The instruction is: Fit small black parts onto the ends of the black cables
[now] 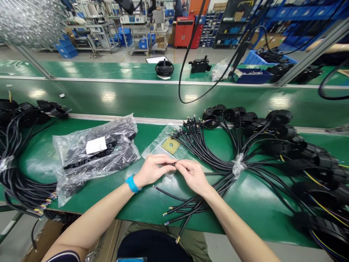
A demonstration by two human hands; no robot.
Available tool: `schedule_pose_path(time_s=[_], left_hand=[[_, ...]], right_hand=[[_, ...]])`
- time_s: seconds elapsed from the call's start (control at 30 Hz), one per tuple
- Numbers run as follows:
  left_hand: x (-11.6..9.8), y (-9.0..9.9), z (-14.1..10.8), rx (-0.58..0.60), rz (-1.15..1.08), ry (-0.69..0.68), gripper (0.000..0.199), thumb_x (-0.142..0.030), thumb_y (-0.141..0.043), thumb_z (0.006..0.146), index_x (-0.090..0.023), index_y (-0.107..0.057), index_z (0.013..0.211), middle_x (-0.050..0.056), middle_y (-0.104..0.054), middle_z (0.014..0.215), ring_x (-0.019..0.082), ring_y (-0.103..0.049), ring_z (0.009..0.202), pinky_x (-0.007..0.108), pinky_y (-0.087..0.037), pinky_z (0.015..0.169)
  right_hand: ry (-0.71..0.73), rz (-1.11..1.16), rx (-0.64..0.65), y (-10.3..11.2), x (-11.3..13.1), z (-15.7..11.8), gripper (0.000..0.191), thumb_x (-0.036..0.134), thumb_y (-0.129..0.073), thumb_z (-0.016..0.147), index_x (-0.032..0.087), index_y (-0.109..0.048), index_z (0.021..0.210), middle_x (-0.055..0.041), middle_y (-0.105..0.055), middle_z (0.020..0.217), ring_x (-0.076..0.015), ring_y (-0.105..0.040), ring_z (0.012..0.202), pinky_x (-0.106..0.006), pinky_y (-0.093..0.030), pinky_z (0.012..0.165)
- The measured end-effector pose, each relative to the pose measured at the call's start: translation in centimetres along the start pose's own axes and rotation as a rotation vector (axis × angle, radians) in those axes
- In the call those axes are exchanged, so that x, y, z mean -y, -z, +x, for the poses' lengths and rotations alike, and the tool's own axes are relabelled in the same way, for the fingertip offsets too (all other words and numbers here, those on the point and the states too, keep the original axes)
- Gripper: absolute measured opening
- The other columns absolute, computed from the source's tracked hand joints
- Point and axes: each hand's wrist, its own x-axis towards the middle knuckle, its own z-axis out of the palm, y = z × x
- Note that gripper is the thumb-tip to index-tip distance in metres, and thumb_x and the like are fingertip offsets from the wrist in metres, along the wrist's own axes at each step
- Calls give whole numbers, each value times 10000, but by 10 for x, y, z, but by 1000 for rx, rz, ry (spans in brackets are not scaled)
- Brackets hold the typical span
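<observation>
My left hand (156, 167), with a blue band at the wrist, is closed in a pinch. Its fingertips meet those of my right hand (192, 174), also closed, over a small dark piece. A black cable (215, 173) runs from under my right hand to the bundle of black cables (215, 160), tied with clear plastic wrap (239, 166). I take it that the right fingers grip this cable's end; what the left fingers pinch is mostly hidden. Just beyond the hands lies a clear plastic bag (156, 147) with a yellow square card (171, 145). Several loose cable ends (170, 209) show coloured wires in front.
A clear bag of black parts (95, 156) with a white label lies left. Another cable bundle (16, 171) is at the far left. Black round housings (286, 142) crowd the right side. A black cable loop (188, 98) hangs over the green bench (114, 202).
</observation>
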Motion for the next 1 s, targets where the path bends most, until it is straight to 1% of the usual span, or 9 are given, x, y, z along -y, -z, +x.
schedule_pose_path(time_s=[0.17, 0.3, 0.43, 0.5, 0.6, 0.7, 0.8, 0.9, 1.0], left_hand=[[-4, 6, 4, -2, -94, 37, 253, -255, -693, 815, -130, -707, 1036, 69, -659, 1014, 129, -631, 917, 222, -517, 822], [-8, 12, 6, 71, -385, 311, 602, -299, -774, 723, -82, -569, 1246, 133, -638, 1084, 187, -649, 918, 317, -548, 842], [-4, 12, 7, 83, -450, 529, 529, -393, -735, 758, -27, -599, 1115, 143, -656, 896, 177, -644, 706, 340, -565, 683], [-1, 10, 6, 99, -453, 486, 506, -355, -763, 731, -49, -618, 1106, 138, -652, 987, 172, -650, 785, 319, -560, 741], [2, 10, 5, 75, -320, 256, 378, -312, -739, 764, -79, -661, 1052, 102, -648, 1025, 153, -633, 906, 264, -526, 825], [2, 10, 4, 59, -77, -118, 272, -277, -648, 856, -85, -682, 1046, 84, -648, 980, 129, -603, 916, 247, -488, 854], [-2, 11, 6, 72, 92, -334, 278, -242, -546, 926, -54, -656, 1099, 99, -642, 1012, 124, -589, 953, 230, -466, 880], [-6, 25, 10, 34, 224, -355, 405, -349, -585, 904, -77, -609, 1203, 99, -611, 1126, 135, -567, 1035, 226, -444, 925], [-8, 60, 13, -154, 516, -124, 412, -459, -521, 928, -138, -622, 1165, 57, -633, 1077, 141, -587, 964, 252, -449, 849]], right_hand=[[135, -150, -67, 4, 2, 2, 130, 208, -549, 923, 153, -659, 882, -2, -594, 767, -71, -513, 675, -215, -383, 631], [313, -361, -160, 2, -3, 2, 108, 156, -589, 890, 144, -643, 983, -13, -568, 756, -81, -482, 664, -231, -364, 617], [367, -438, -189, -1, -8, 1, 127, 141, -596, 882, 120, -632, 1001, -29, -560, 758, -93, -484, 684, -240, -380, 638], [395, -458, -176, 0, -8, 1, 124, 129, -594, 879, 111, -636, 995, -36, -582, 784, -96, -502, 701, -239, -393, 652], [362, -385, -115, 3, -3, 3, 98, 127, -576, 891, 125, -649, 957, -24, -608, 804, -84, -530, 701, -221, -404, 665], [181, -194, -6, 9, 0, 5, 176, 200, -540, 928, 127, -634, 798, -9, -543, 673, -70, -490, 607, -206, -379, 589], [13, -71, 125, 12, -3, 7, 389, 296, -493, 958, 115, -516, 614, -16, -443, 567, -82, -427, 551, -227, -340, 541], [52, -98, 46, 14, -8, 10, 301, 287, -534, 934, 122, -581, 687, -18, -525, 631, -87, -503, 608, -210, -405, 603], [186, -243, -224, 18, -6, 20, 111, 240, -633, 864, 155, -677, 921, -12, -643, 822, -90, -603, 741, -190, -469, 732]])
